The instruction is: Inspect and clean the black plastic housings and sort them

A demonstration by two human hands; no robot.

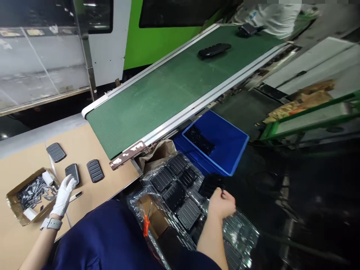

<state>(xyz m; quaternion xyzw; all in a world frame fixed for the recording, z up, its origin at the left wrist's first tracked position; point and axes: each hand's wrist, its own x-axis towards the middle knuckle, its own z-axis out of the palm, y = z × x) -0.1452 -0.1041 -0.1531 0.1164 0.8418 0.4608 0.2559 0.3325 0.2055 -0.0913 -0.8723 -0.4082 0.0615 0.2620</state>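
Note:
My left hand [65, 191], in a white glove, has its bent fingers at the near edge of a black slotted plastic panel [72, 171] on the brown work surface. My bare right hand [222, 203] is closed on the edge of another black plastic panel [210, 184], which is partly blurred and dark. It is held above a plastic-lined box [197, 193] where several similar slotted panels [189, 213] lie. Two more panels, one at the left [56, 152] and one at the right [95, 170], rest near my left hand.
A small carton [12, 204] of little grey pieces stands at the left. The green conveyor belt [157, 93] carries dark parts [214, 50] at its far end, near a person in light clothing [270, 18]. A blue bin [233, 150] and an orange-handled tool [146, 225] flank the lined box.

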